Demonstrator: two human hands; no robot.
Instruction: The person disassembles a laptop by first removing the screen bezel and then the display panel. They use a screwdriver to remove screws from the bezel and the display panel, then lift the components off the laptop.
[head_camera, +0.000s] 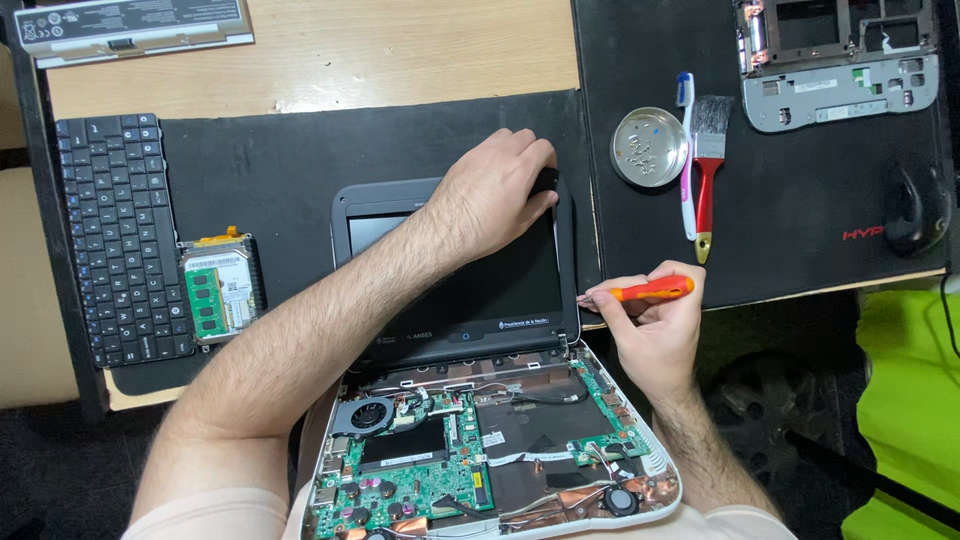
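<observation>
Wooden desk (400, 50) is carrying two black mats (260, 150), and an opened small laptop (470, 400) is sitting at the near edge with its screen (500, 280) laid back flat on the mat. Base cover is off, so green boards (410, 470), a fan (362, 415) and copper foil are showing. Person's left hand (490, 195) is lying over the screen's top right corner, fingers curled and gripping the bezel edge there. Right hand (655, 320) is closing around an orange screwdriver (650, 290), tip pointing left at the screen's right edge near the hinge; can't tell whether the tip is touching. Loose keyboard (120, 240) is lying at far left, with a drive and green memory stick (215, 290) just beside it. Battery (130, 25) is lying at top left. Round metal dish (650, 147) with screws, a toothbrush (686, 150) and a red-handled brush (708, 160) are lying on the right mat, near a grey casing part (840, 70) and a dark mouse (915, 205).
</observation>
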